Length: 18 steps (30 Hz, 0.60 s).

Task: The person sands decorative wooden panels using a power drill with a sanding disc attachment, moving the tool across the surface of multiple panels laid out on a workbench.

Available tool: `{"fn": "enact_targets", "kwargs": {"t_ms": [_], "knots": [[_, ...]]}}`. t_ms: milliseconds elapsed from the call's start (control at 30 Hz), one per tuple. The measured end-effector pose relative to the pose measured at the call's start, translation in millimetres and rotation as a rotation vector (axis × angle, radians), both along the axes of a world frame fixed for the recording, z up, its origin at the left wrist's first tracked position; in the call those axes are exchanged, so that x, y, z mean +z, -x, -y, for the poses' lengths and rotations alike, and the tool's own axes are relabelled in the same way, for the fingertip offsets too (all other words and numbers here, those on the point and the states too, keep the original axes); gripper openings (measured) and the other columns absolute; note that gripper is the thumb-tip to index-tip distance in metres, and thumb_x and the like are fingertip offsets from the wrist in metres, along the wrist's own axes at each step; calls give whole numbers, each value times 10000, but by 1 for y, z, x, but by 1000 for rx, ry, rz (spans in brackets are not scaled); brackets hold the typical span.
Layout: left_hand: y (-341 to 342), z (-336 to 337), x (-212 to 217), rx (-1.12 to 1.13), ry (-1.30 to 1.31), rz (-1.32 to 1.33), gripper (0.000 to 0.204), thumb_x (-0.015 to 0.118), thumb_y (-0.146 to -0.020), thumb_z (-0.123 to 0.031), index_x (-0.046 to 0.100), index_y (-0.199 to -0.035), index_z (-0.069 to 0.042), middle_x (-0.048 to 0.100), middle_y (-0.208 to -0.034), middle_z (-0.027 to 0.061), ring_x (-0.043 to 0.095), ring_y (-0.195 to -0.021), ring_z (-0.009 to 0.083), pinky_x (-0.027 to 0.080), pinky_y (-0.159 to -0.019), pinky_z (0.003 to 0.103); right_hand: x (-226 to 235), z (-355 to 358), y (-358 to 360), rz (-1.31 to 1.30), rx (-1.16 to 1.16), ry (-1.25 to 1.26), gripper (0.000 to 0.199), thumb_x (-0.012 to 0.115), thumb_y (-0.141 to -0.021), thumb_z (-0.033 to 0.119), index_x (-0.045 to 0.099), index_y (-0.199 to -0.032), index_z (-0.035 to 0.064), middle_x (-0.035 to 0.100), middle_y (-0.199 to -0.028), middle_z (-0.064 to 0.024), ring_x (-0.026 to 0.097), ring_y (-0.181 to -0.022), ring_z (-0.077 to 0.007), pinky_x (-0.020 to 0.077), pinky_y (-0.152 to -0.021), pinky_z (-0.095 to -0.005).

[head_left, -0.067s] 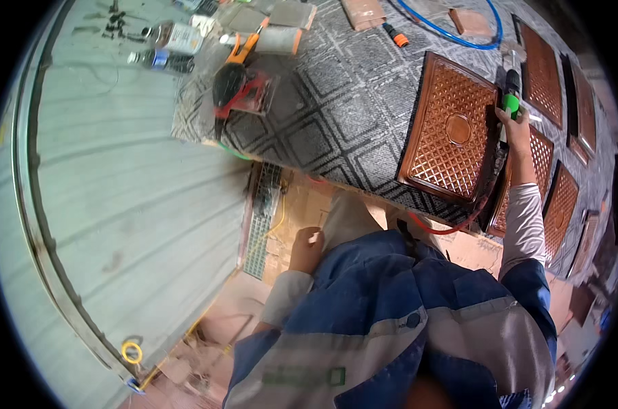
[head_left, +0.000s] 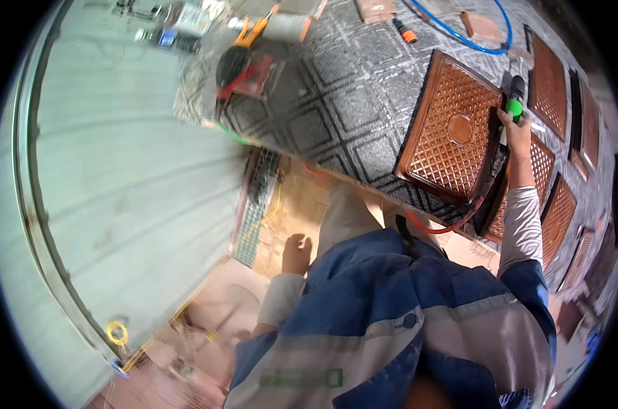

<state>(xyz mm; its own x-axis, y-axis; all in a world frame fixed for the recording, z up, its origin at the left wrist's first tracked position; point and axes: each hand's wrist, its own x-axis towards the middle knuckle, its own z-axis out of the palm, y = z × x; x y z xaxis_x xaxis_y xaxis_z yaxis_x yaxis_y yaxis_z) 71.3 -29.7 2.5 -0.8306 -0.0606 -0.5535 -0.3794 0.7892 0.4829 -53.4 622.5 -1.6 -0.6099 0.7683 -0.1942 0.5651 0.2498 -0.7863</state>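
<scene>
My right hand is closed round a slim black hand tool with a green band, at the right edge of a brown panel. This panel is glossy, has a raised diamond pattern and a round centre medallion, and lies flat on the patterned table cover. A red hose curves up from the table's front edge towards the tool; where it joins is hard to see. My left hand hangs low by my leg, away from the table, with loosely parted fingers and nothing visible in it.
More brown panels lie to the right. A blue hose and an orange-and-black connector are at the back. Farther left are a red-and-black power tool, an orange-handled tool and plastic bottles. A pale wall stands at left.
The view has shifted slightly, with the left side blurred. My left hand has moved a little left and down, its fingers loosening. My right hand keeps its grip on the tool.
</scene>
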Motion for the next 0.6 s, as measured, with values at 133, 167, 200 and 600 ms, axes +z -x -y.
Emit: {"fn": "enact_targets", "kwargs": {"t_ms": [133,167,200,600], "knots": [[-123,19,-36,43,71,96,266,627,-933,-260,643,-1058,-27,657,-1021,232,648,-962,390,525,-821,461,-35,-39,8,52,22,-171,813,834,-769,403,438,-1299,-69,650,-1121,-204,651,-977,-248,501,-880,-333],[-160,28,-46,31,68,97,238,590,-949,-243,647,-1048,-33,661,-1007,238,646,-961,406,521,-824,475,-18,-20,22,49,-8,-162,807,836,-765,392,439,-1295,-70,654,-1106,-197,654,-953,-270,508,-872,-350],[-189,27,-48,30,57,145,239,591,-948,-244,648,-1049,-34,662,-1008,238,646,-963,405,521,-826,474,-23,-31,16,30,-3,-173,812,841,-756,396,441,-1288,-68,657,-1104,-213,656,-965,-291,505,-885,-364],[-257,-5,-37,253,-2,395,249,603,-933,-258,661,-1050,-45,678,-1023,235,653,-992,394,521,-850,466,-17,15,11,246,-21,-656,868,814,-748,463,461,-1326,-79,533,-1296,-347,531,-1213,-475,434,-1036,-489]]}}
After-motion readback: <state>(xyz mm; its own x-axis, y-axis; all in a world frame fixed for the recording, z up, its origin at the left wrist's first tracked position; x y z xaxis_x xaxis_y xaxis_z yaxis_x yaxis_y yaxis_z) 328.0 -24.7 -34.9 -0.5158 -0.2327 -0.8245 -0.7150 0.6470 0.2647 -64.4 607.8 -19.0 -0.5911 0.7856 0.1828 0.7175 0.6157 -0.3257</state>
